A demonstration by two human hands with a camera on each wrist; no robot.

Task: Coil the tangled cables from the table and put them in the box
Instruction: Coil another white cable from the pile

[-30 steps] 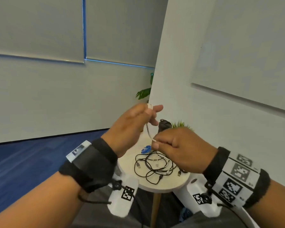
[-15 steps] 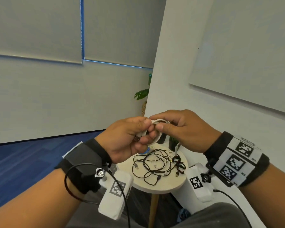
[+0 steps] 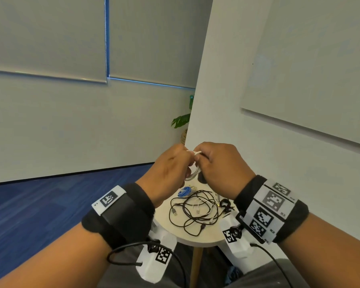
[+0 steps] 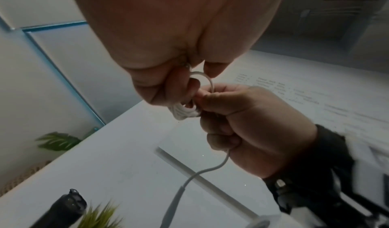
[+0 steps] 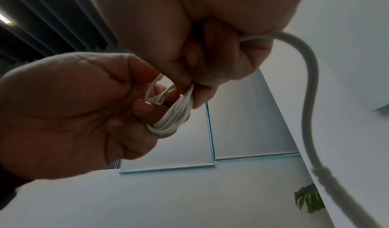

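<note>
1. The left hand (image 3: 170,171) had its fingers (image 5: 145,110) curled through a small white cable coil (image 5: 176,113), several loops bunched tight, a metal plug tip showing against one finger!
2. The right hand (image 3: 220,165) was clenched round the same cable; its fingers (image 4: 212,97) pinched the coil's side, knuckle to knuckle with the left hand.
3. From under the right fist a loose white tail (image 4: 210,168) dropped away, ending in a thicker grey plug sleeve. Only the wrist views caught that; from the head view the coil (image 3: 194,171) was a sliver between the two hands.
4. All this was held up in the air above the round table (image 3: 164,219).
5. On the table sat the tangle of black cables (image 3: 195,210), white strands mixed in, with a small blue coiled cable (image 3: 184,191) just behind it.
6. No box appeared in any view.
7. Both wrists wore black bands (image 3: 125,213) with square black-and-white code tags (image 3: 272,201); tiny characters beside them were too small to read.
8. The left wrist view alone showed faint lines of writing on the whiteboard (image 4: 305,95), illegible, plus a small grassy plant (image 4: 99,216) by a dark object.
9. A big leafy plant (image 3: 182,119) peeked round the wall corner.
</note>
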